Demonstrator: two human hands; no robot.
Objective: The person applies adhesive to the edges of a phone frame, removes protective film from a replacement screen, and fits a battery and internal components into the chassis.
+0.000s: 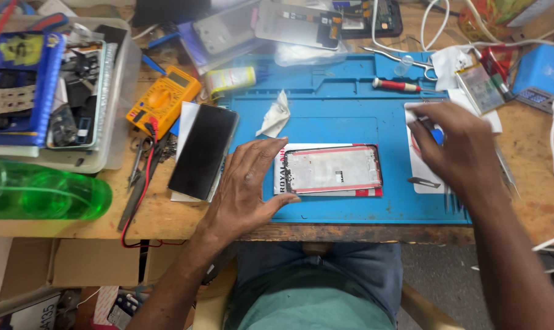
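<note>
Resting flat at centre frame, the left hand (249, 183) lies palm down on the blue mat (344, 107), fingers spread, its thumb touching the left end of the phone frame (333, 169); the grip holds nothing. That frame, a pale rectangular shell with a red edge, lies lengthwise on a white and red card (289, 186) in the lower middle of the mat. At right of centre, the right hand (457, 143) hovers over a white sheet (420, 174), its fingers bent around a small white object (412, 113) with a blue part just beneath; whether this grip is pinching it cannot be told, since the hand is blurred. A small dark blade (423, 181) lies on the same sheet, below the hand. Left of the mat, a dark phone screen (202, 151) rests at a slant on the wooden worktop (167, 217), just beside a yellow multimeter (162, 101) with red and black leads. A crumpled white wipe (274, 115) sits on the mat above the left hand. A red-handled screwdriver (396, 85) and scissors (399, 59) lie along the mat's upper edge. A green bottle (41, 192) fills the left edge, below a grey tray of parts (119, 98).
</note>
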